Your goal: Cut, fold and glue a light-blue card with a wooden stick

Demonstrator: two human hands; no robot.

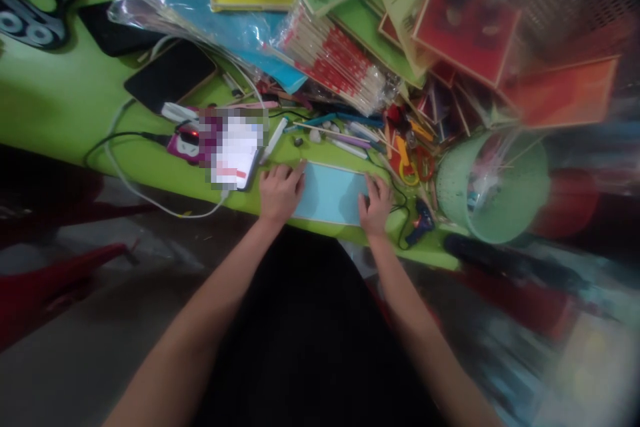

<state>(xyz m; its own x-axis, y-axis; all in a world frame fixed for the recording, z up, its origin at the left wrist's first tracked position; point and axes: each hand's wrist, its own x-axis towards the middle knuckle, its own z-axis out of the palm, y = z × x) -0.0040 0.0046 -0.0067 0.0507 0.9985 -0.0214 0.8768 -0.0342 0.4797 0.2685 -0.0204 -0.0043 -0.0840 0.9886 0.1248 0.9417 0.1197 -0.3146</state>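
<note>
A light blue rectangular sheet [330, 195] with pale, stick-like strips along its edges lies flat near the table's front edge, between my two hands. My left hand [281, 193] grips its left side, fingers bent and fingertips at the upper left corner. On the opposite side, my right hand [376, 205] closes on the right edge, with the thumb toward the blue surface. A small dark hot glue gun [421, 221] rests just right of my right hand. Orange-handled scissors [406, 161] lie beyond it among pens and sticks.
Left of my left hand are a phone [235, 153] with a lit screen and a purple power strip [186, 145] with cables. Bagged red-tipped sticks [333, 57] and framed coloured panels [465, 20] pile up behind. A green basket [507, 187] stands at right.
</note>
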